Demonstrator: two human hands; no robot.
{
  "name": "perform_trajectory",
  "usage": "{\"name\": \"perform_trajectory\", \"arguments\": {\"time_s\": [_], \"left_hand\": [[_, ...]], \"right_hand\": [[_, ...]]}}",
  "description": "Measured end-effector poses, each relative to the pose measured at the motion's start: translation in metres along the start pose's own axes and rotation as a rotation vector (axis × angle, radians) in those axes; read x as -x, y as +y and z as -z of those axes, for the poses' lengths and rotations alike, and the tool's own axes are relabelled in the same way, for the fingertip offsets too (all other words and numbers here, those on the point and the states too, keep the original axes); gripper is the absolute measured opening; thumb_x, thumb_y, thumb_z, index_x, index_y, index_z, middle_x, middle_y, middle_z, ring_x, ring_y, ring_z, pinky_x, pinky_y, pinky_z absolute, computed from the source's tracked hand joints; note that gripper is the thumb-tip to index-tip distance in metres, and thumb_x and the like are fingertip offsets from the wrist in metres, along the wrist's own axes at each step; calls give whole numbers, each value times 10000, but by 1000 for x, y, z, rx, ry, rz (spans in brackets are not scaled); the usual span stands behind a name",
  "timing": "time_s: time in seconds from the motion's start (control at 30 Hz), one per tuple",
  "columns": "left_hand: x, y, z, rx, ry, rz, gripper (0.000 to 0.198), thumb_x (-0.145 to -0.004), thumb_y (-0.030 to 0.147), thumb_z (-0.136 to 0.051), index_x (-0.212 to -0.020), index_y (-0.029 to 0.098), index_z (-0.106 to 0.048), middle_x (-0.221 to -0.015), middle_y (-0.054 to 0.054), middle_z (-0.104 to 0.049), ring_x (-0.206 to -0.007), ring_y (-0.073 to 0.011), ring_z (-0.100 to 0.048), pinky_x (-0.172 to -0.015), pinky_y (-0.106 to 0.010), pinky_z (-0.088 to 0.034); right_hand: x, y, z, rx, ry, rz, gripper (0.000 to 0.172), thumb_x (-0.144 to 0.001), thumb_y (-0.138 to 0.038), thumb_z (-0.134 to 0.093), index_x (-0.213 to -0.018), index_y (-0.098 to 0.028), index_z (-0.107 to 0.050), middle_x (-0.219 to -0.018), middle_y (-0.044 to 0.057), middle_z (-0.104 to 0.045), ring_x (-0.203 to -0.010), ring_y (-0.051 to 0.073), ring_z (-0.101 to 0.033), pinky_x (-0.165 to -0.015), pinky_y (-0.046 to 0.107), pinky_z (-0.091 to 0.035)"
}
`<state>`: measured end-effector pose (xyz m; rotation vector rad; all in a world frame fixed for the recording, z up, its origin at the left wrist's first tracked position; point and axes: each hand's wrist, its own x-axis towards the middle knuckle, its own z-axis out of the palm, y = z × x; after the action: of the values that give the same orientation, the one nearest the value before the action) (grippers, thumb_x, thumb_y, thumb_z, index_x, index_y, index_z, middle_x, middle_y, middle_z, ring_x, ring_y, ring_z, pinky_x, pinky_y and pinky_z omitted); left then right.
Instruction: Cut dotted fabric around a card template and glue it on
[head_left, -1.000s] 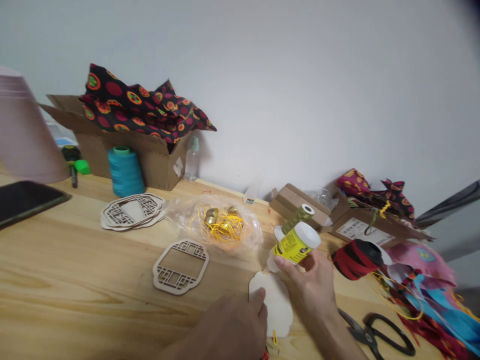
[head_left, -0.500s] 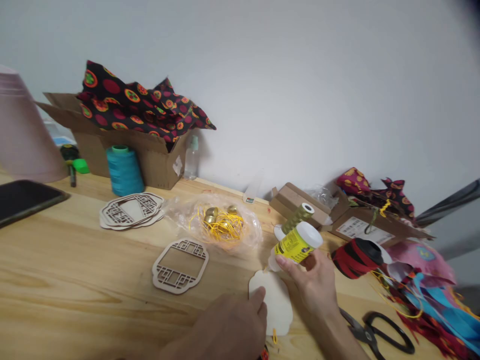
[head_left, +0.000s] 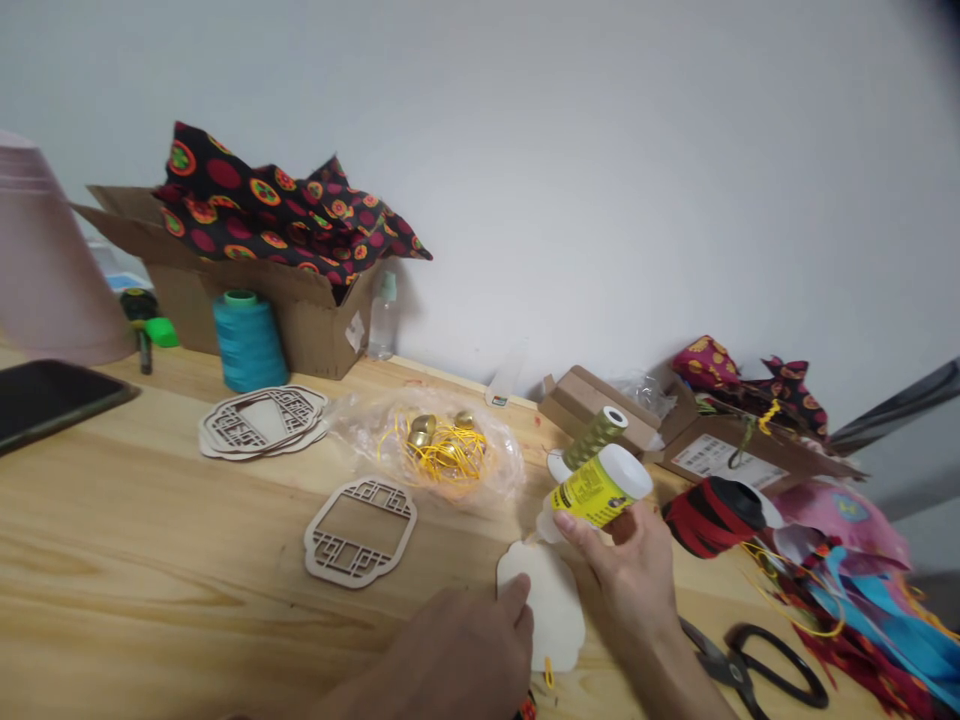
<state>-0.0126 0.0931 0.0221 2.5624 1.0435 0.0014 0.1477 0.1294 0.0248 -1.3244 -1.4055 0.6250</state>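
Observation:
My right hand grips a white glue bottle with a yellow label, tilted with its nozzle down and to the left. The tip is close to the top edge of a pale, scallop-edged wooden plaque; whether they touch is unclear. A yellow cord loop shows at the plaque's lower edge. My left hand is closed at the plaque's left side, with a fingertip pressed on its face; its thumb is hidden. Left of the plaque lies a wooden lattice frame.
A clear bag holds brass bells and yellow cord. Behind are stacked frames, a teal thread cone and a cardboard box. To the right are scissors, a red-and-black spool and ribbons. A phone lies left.
My right hand and the glue bottle have shifted very slightly, the nozzle moving a little left along the plaque's top edge. My left hand stays in place.

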Motion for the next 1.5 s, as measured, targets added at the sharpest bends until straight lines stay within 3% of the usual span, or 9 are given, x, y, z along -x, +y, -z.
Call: {"name": "perform_trajectory", "arguments": {"time_s": [0.37,0.53,0.73,0.93,1.03,1.37,1.5], "left_hand": [[1,1,3,18,-31,-12,435,-762,100,-480,-1192,51,-521,-1291,-236,-449,-849,-348,-647,-633,-448,-550],[0,1,5,9,-15,-19,415,-780,72,-434,-1185,56,-527,-1296,-226,-445,-890,-362,-633,-641,-473,-551],[1,2,5,-11,-9,-27,404,-777,69,-426,-1163,54,-541,-1281,-224,-467,-845,-364,-646,-597,-475,-551],[1,0,3,11,-8,-17,407,-782,72,-422,-1172,66,-536,-1270,-225,-482,-827,-327,-656,-621,-422,-547],[0,0,4,19,-20,-12,401,-791,89,-423,-1176,66,-533,-1286,-226,-465,-840,-337,-651,-624,-441,-543],[-1,1,2,-19,-3,-15,420,-775,71,-417,-1178,69,-535,-1287,-210,-466,-813,-310,-659,-627,-415,-550],[0,2,2,7,-2,-6,441,-757,51,-413,-1183,43,-527,-1268,-242,-474,-807,-338,-654,-605,-450,-545]], "right_hand": [[4,0,-6,-77,-23,-25,243,-602,-319,-730,-762,-163,-636,-743,68,-705,-672,227,-642,-624,343,-506],[-2,2,1,-136,55,-66,290,-573,-322,-747,-775,-153,-628,-760,86,-716,-678,241,-658,-607,341,-521],[-3,4,5,-117,-6,-67,304,-571,-324,-746,-792,-148,-633,-789,96,-716,-716,257,-658,-640,352,-525],[-6,10,3,-455,133,-196,321,-575,-354,-753,-786,-142,-635,-780,78,-709,-665,207,-649,-617,315,-521],[-9,15,4,-541,124,-291,322,-568,-374,-755,-756,-146,-627,-758,63,-704,-651,197,-647,-612,307,-518],[1,0,-1,-41,20,-46,276,-591,-353,-721,-760,-157,-625,-738,80,-701,-669,236,-640,-604,341,-509],[5,-4,-6,10,-27,0,237,-611,-362,-707,-730,-168,-639,-723,73,-703,-654,231,-637,-597,346,-498]]}}
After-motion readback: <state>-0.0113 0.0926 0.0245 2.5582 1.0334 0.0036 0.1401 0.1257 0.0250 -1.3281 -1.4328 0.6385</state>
